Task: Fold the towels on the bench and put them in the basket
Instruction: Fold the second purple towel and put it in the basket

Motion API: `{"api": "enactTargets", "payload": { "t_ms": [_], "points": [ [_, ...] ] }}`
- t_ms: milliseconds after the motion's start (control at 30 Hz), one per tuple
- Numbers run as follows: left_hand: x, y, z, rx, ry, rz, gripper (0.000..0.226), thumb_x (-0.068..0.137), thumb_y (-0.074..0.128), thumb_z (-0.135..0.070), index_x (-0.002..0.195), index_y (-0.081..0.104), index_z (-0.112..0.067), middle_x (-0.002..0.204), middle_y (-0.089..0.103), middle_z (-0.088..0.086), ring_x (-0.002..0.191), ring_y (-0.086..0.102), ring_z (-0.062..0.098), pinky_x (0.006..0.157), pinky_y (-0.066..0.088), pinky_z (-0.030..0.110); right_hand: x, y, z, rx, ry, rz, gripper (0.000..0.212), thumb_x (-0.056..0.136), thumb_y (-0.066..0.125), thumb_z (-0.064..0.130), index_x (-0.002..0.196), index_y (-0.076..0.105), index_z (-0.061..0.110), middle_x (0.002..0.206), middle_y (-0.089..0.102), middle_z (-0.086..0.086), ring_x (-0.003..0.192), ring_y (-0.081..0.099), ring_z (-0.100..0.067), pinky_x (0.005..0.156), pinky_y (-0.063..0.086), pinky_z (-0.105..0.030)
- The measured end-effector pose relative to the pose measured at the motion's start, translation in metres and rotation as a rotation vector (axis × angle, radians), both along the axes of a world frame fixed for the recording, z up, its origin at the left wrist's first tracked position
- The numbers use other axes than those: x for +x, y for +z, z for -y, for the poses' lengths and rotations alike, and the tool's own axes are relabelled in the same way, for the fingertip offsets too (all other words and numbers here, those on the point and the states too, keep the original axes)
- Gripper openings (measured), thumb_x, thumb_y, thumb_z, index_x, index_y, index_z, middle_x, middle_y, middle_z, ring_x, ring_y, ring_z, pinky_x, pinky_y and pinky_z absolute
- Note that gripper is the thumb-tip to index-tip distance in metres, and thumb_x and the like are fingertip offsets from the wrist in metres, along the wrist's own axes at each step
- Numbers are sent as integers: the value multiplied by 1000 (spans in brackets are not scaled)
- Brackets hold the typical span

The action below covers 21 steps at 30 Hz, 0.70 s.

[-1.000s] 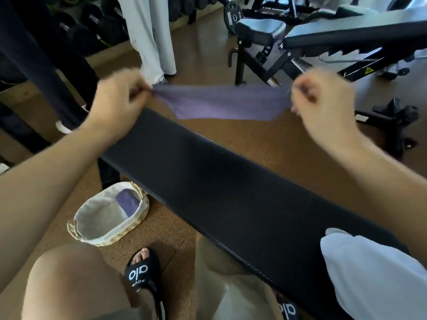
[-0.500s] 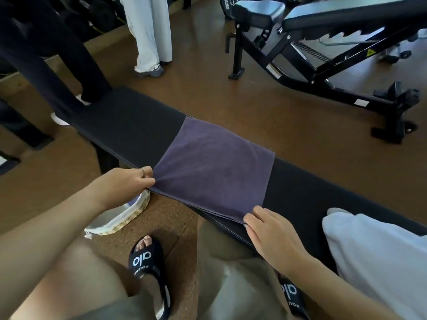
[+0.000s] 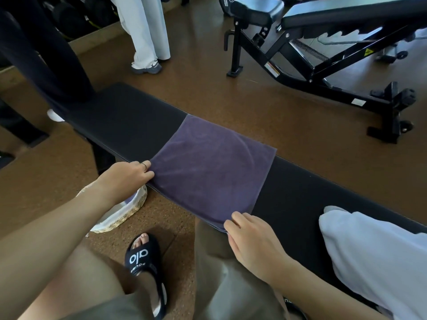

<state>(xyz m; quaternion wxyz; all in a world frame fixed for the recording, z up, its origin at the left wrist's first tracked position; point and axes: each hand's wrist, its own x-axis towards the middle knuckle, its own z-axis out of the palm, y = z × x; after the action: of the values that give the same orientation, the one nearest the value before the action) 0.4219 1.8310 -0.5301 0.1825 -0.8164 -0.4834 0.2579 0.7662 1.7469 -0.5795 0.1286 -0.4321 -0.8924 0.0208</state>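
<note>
On bench (image 3: 129,118): purple towel (image 3: 212,167) flat, near corners pinched by left hand (image 3: 126,177) and right hand (image 3: 251,241); slide (image 3: 144,257) reads "alo".

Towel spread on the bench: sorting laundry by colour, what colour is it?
Dusky purple towel, plain, in the head view.
</note>
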Motion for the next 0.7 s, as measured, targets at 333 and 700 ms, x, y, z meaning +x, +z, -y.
{"api": "enactTargets", "payload": {
  "t_ms": [333,700],
  "points": [
    [18,17,3,-15,81,-32,41,87,61,-25,126,47,-22,128,52,5,102,59,21,79,43,30,12,32,-63,-234,-173,-270,43,98,43,57,106,66,21,96,63,5,88,59,-16,79,49,-33],
    [140,-36,1,-343,344,571,82,93,14,-78,160,-14,-39,168,-23,-3,154,-23,21,124,-9,55,-15,-3,-178,-309,-329,134,60,109,19,46,164,12,24,171,11,-3,157,8,-24,127,7,-48]
  ]
}}
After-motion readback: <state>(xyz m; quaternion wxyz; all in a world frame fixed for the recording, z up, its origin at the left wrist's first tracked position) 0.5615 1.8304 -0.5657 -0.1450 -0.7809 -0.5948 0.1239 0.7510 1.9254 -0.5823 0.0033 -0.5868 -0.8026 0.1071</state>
